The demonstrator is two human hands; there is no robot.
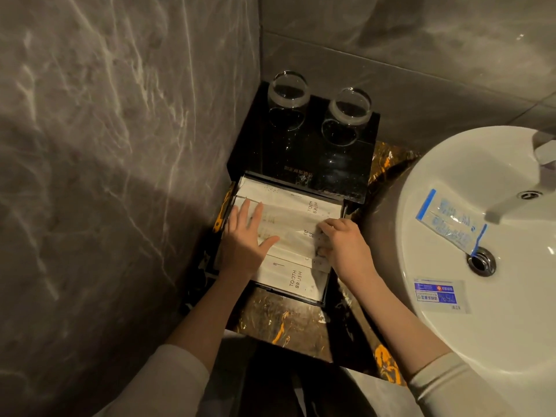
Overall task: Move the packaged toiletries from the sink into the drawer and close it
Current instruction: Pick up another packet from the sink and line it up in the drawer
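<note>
Head view: we are looking down at the open drawer, pulled toward us from the black box on the bench and already holding several white toothbrush packets. We are pressing our left hand flat on them, fingers spread, gripping nothing. Just right, our right hand is curling its fingers onto the packets' right ends. Further right, two blue-printed sachets are lying in the sink, waiting to be moved, so we judge the task is partly done and the drawer is not yet closed.
</note>
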